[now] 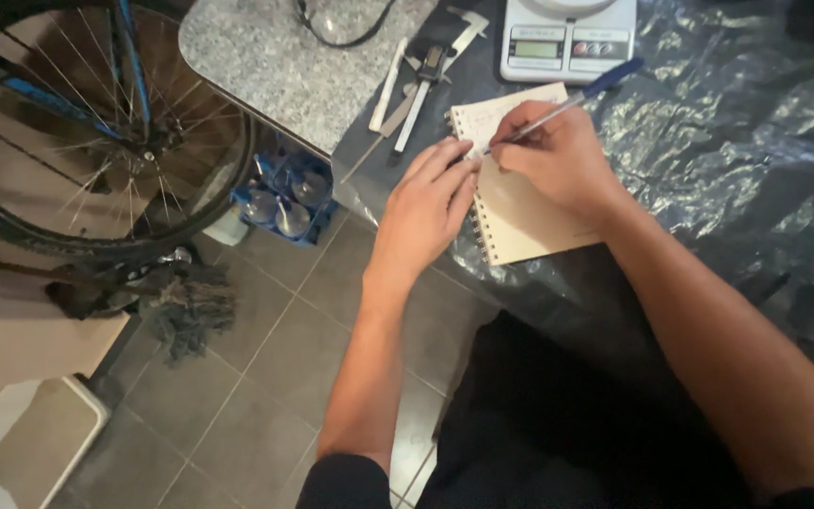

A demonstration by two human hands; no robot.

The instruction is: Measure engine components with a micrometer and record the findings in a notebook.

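Forearms in dark sleeves are seen rising from the bottom of the frame toward a table draped in crinkled black plastic sheeting [737,160]. At the centre, the left hand [423,209] is laid flat, fingers pressed together, on the left edge of a small cream spiral-bound notebook [520,212], which lies at the table's near edge, just right of centre. The right hand [558,155] is closed in a pinch around a clear ballpoint pen with a blue cap [567,102], its tip set on the upper part of the page.

It is judged that the notebook could slide on the slick plastic if the left hand's pressure were eased, and the writing could be smeared by the right hand's heel.

Further up, a metal ruler and a digital caliper [421,90] are laid side by side, partly on a speckled grey stone countertop [266,66]. A white digital kitchen scale [567,38] is placed at the top edge, its platform cut off.

At the left, on the grey tiled floor, a blue shrink-wrapped pack [284,198] holding capped bottles is seen, with a grey string mop [190,306] and a bicycle wheel [77,123] in the upper left.
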